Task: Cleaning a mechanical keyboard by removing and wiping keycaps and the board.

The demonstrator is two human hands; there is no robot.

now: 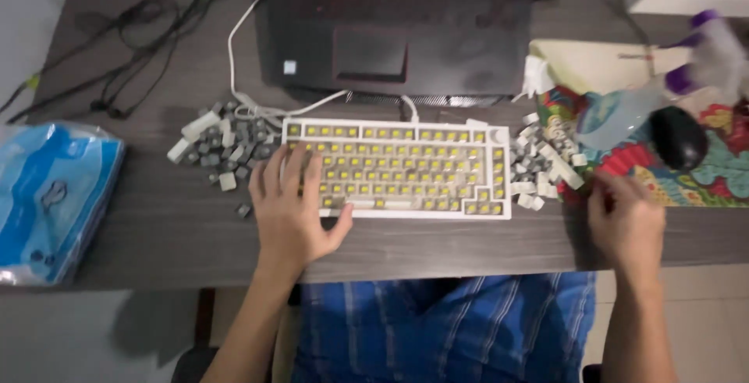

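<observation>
A white keyboard (406, 129) with bare yellow switches and no keycaps lies on the dark wooden desk (156, 227). My left hand (292, 207) rests flat on its left end, fingers spread over the switches. My right hand (628, 223) hovers at the desk's front edge to the right of the keyboard, fingers curled near a pile of white and grey keycaps (542, 168); I cannot tell whether it holds one. Another pile of grey and white keycaps (222, 145) lies left of the keyboard.
A black laptop (398, 24) sits behind the keyboard, a white cable (234, 63) running left of it. A colourful mat (702, 164) at right carries a black mouse (679, 137) and a spray bottle (624, 114). A blue plastic pack (55, 200) lies at far left.
</observation>
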